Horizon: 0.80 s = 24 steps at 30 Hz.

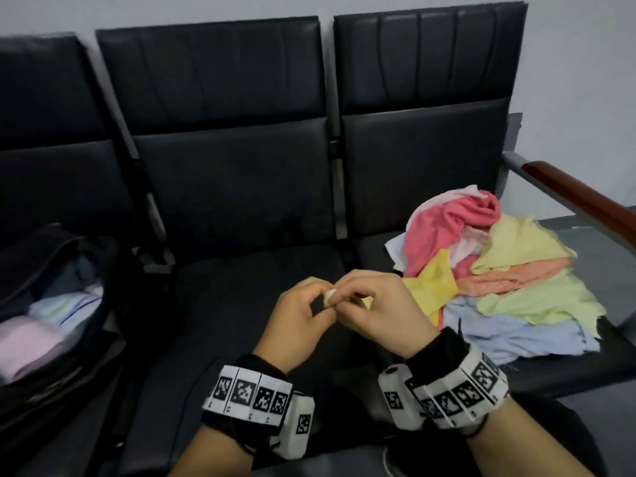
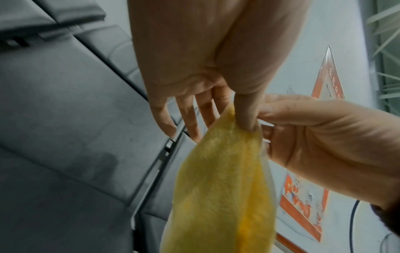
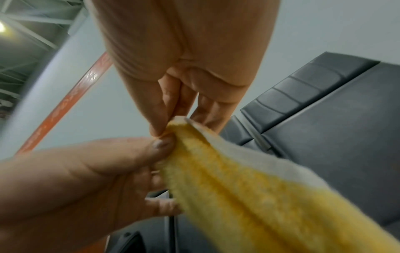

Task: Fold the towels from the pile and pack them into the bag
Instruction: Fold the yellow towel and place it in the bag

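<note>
Both hands meet over the middle seat and pinch one corner of a yellow towel (image 1: pixel 432 284). My left hand (image 1: pixel 318 299) holds the corner between thumb and forefinger, and my right hand (image 1: pixel 347 297) pinches the same spot from the other side. In the left wrist view the yellow towel (image 2: pixel 216 188) hangs down from the left hand (image 2: pixel 238 119), with the right hand (image 2: pixel 268 123) beside it. The right wrist view shows the yellow towel (image 3: pixel 249 188) trailing off to the lower right. Its far end lies against the towel pile (image 1: pixel 509 270) on the right seat. The open black bag (image 1: pixel 69 242) sits on the left seat.
Folded pink and pale blue towels (image 1: pixel 31 342) lie inside the bag. The black middle seat (image 1: pixel 241 287) is under my hands. A wooden armrest (image 1: pixel 585 197) borders the right seat behind the pile. Seat backs rise behind all three seats.
</note>
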{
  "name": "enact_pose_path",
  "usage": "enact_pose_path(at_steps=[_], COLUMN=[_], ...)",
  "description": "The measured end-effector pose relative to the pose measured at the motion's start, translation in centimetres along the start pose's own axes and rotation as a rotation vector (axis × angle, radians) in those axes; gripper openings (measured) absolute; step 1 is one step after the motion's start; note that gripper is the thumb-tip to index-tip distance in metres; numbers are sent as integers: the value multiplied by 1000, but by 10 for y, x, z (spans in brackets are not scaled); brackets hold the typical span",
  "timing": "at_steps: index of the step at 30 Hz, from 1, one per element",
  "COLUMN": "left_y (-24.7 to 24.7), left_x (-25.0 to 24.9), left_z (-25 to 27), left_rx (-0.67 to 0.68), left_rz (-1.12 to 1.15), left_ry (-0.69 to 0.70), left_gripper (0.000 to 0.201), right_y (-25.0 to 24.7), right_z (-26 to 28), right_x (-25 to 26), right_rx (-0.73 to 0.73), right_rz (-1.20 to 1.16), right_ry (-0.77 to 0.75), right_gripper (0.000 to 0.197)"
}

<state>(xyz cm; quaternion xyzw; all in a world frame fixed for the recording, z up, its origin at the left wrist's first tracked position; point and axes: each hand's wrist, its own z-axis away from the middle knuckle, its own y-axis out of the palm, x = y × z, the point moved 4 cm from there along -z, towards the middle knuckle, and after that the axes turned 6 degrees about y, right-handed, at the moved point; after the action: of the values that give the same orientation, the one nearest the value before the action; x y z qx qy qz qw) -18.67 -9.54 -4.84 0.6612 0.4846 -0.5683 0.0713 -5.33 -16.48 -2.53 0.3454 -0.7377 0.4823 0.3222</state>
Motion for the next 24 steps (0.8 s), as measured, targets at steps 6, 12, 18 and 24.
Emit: enact_pose_path(at_steps=[6, 12, 18, 24], left_y=[-56, -102, -121, -118], left_x=[21, 25, 14, 16], left_z=[59, 97, 110, 110], left_rx=[-31, 119, 137, 192], left_rz=[70, 217, 364, 257], left_ry=[-81, -162, -173, -179], left_gripper=[26, 33, 26, 7], right_y=[54, 84, 84, 76], right_z=[5, 6, 2, 0], right_x=[26, 49, 65, 79], right_rx=[63, 74, 82, 75], right_rz=[-89, -108, -143, -197], right_ry=[-4, -20, -10, -42], right_gripper=[15, 16, 18, 25])
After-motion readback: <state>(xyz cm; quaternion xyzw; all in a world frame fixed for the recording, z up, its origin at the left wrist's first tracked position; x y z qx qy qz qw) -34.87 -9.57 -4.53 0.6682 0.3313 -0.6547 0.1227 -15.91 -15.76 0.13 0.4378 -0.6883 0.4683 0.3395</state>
